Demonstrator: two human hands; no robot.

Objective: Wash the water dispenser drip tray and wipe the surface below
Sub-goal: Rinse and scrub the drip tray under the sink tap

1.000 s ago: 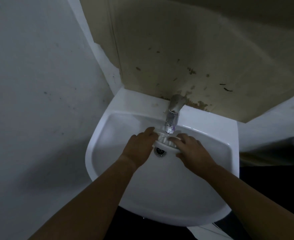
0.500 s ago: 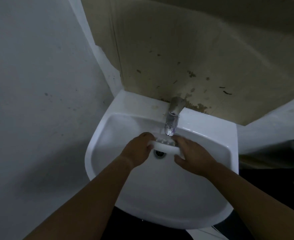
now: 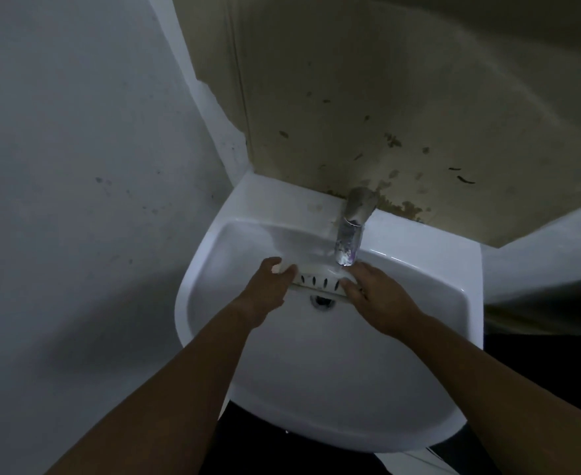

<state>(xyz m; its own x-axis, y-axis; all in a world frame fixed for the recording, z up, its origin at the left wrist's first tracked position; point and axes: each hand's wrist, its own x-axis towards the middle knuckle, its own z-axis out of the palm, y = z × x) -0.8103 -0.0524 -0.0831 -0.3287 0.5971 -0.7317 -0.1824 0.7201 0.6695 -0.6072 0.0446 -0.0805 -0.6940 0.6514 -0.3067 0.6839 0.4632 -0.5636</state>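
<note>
Both hands, left hand (image 3: 271, 286) and right hand (image 3: 378, 296), grip the ends of the white slotted drip tray (image 3: 319, 277) under the metal tap (image 3: 350, 234), above the drain (image 3: 322, 301) of the smooth white basin (image 3: 316, 389).

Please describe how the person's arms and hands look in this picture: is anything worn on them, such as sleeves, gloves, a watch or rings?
Both forearms are bare from the bottom edge of the picture to the wrists; no sleeve shows. The left hand and the right hand have no gloves. No watch, bracelet or ring can be seen, though the light is dim and small details could be missed.
</note>
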